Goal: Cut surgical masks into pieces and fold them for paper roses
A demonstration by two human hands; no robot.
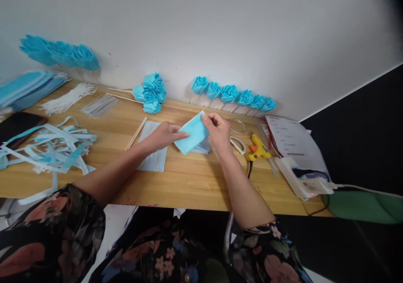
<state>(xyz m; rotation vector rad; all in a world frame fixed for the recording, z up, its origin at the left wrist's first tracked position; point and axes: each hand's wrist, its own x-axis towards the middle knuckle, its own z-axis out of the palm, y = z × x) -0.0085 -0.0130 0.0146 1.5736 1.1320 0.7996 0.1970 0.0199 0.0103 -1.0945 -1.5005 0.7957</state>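
Both hands hold a light blue sheet of mask fabric point(192, 132) above the table. My left hand point(166, 136) pinches its left edge, thumb on top. At its upper right corner, my right hand point(218, 129) grips it between thumb and fingers. Under the sheet, partly hidden, lies a small stack of pale blue pieces point(203, 148). A larger pale blue sheet point(155, 161) rests on the table below my left wrist. Two thin wooden sticks point(136, 132) lie left of it.
Blue fabric flowers point(228, 94) on sticks lean against the wall, with more flowers point(153, 93) lying nearby. A yellow glue gun point(258, 147), scissors point(238, 145) and a white power strip point(294, 178) are on the right. Cut strips point(63, 144) and folded masks point(28, 89) lie left.
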